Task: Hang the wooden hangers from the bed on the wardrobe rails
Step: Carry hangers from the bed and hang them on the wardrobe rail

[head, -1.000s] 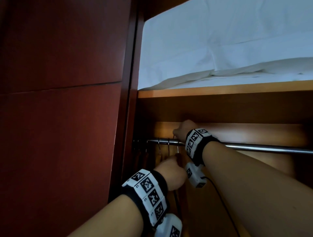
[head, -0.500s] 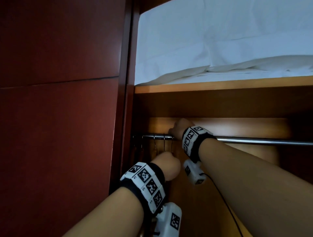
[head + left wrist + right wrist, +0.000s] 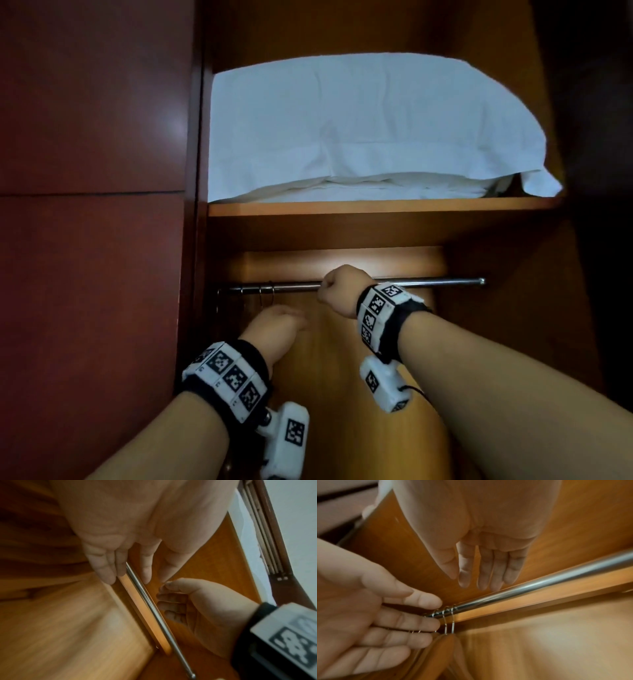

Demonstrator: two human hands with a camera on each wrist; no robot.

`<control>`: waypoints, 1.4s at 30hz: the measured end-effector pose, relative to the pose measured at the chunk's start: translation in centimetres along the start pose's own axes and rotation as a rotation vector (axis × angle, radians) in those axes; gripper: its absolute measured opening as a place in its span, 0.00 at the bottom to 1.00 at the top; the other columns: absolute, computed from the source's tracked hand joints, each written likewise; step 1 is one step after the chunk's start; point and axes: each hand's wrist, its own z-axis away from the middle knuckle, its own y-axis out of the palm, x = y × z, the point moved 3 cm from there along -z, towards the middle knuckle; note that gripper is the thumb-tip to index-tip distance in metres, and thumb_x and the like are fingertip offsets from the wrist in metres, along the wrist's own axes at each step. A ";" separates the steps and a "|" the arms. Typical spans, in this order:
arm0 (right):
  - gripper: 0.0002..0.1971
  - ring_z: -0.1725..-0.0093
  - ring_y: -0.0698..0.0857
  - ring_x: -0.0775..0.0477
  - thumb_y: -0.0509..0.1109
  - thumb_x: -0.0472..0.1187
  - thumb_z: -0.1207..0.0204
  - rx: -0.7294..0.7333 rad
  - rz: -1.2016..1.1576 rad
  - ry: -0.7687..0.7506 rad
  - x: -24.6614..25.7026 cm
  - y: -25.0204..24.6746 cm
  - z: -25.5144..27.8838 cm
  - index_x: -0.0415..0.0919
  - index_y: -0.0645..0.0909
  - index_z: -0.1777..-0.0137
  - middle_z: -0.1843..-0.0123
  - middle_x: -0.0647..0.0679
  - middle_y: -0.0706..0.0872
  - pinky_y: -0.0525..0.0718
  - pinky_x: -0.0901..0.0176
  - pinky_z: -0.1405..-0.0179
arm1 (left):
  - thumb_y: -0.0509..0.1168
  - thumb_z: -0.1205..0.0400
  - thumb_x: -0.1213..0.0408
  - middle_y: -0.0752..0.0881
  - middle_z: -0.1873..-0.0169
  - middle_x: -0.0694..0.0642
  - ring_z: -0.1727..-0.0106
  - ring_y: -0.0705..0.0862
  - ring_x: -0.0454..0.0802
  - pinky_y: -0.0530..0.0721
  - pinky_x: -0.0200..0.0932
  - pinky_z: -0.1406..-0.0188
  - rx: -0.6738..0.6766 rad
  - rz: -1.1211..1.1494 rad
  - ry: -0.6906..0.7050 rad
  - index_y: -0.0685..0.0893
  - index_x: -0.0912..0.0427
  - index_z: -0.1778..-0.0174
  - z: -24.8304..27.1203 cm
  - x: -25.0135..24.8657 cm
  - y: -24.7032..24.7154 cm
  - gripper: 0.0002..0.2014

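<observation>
Several wooden hangers [image 3: 443, 649] hang at the left end of the steel rail [image 3: 445, 282], their wire hooks [image 3: 265, 294] bunched together. My left hand [image 3: 277, 325] is just below and right of those hooks, fingers straight and holding nothing; in the right wrist view its fingertips [image 3: 435, 623] are right beside the hooks [image 3: 448, 615], and I cannot tell if they touch. My right hand [image 3: 337, 287] is in front of the rail, to the right of the hangers. Its fingers [image 3: 488, 568] hang loosely near the rail [image 3: 539, 584] and grip nothing.
A shelf [image 3: 376, 207] above the rail carries a white pillow [image 3: 359, 130]. The dark red wardrobe side panel [image 3: 92, 240] stands close on the left. Bare rail runs right of my right hand to the rail's end [image 3: 481, 281].
My left hand has let go of the hanger it gripped, and my right hand has left the hook and shifted right along the rail. The head view has pulled back and now takes in more of the wardrobe.
</observation>
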 end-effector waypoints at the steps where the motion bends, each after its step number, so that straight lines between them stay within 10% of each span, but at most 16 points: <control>1: 0.10 0.57 0.86 0.46 0.67 0.45 0.24 -0.010 0.019 0.019 -0.2 -0.5 1.0 0.46 0.89 0.56 0.59 0.49 0.88 0.80 0.63 0.64 | 0.70 0.19 0.65 0.87 0.46 0.54 0.45 0.84 0.51 0.83 0.58 0.33 0.014 0.033 -0.002 0.88 0.53 0.45 0.6 0.0 0.2 0.08; 15: 0.10 0.55 0.86 0.47 0.69 0.48 0.23 -0.022 0.247 0.275 -2.3 -7.6 16.1 0.44 0.89 0.52 0.59 0.49 0.87 0.82 0.60 0.60 | 0.68 0.16 0.67 0.86 0.45 0.55 0.40 0.85 0.57 0.86 0.53 0.39 0.357 0.267 -0.054 0.89 0.61 0.44 10.0 0.2 6.0 0.07; 24: 0.07 0.59 0.86 0.54 0.70 0.50 0.25 -0.156 0.346 0.404 -3.6 -20.0 28.7 0.52 0.88 0.58 0.60 0.56 0.88 0.85 0.60 0.58 | 0.67 0.17 0.69 0.90 0.47 0.58 0.48 0.92 0.56 0.90 0.45 0.61 0.622 0.374 0.038 0.92 0.57 0.50 19.0 -7.3 16.0 0.08; 29: 0.09 0.59 0.87 0.51 0.69 0.48 0.24 -0.227 0.434 0.527 -5.2 -28.8 38.1 0.48 0.89 0.56 0.60 0.54 0.89 0.84 0.61 0.63 | 0.70 0.19 0.68 0.91 0.49 0.60 0.49 0.93 0.59 0.92 0.53 0.50 0.769 0.408 0.081 0.91 0.60 0.48 28.3 -14.2 22.8 0.06; 42: 0.10 0.57 0.89 0.47 0.68 0.49 0.25 -0.411 0.582 1.031 -11.2 -50.6 77.9 0.47 0.90 0.56 0.59 0.49 0.90 0.90 0.51 0.54 | 0.68 0.19 0.72 0.88 0.55 0.61 0.59 0.89 0.54 0.87 0.45 0.65 1.342 0.421 0.147 0.88 0.62 0.52 64.5 -27.5 45.9 0.05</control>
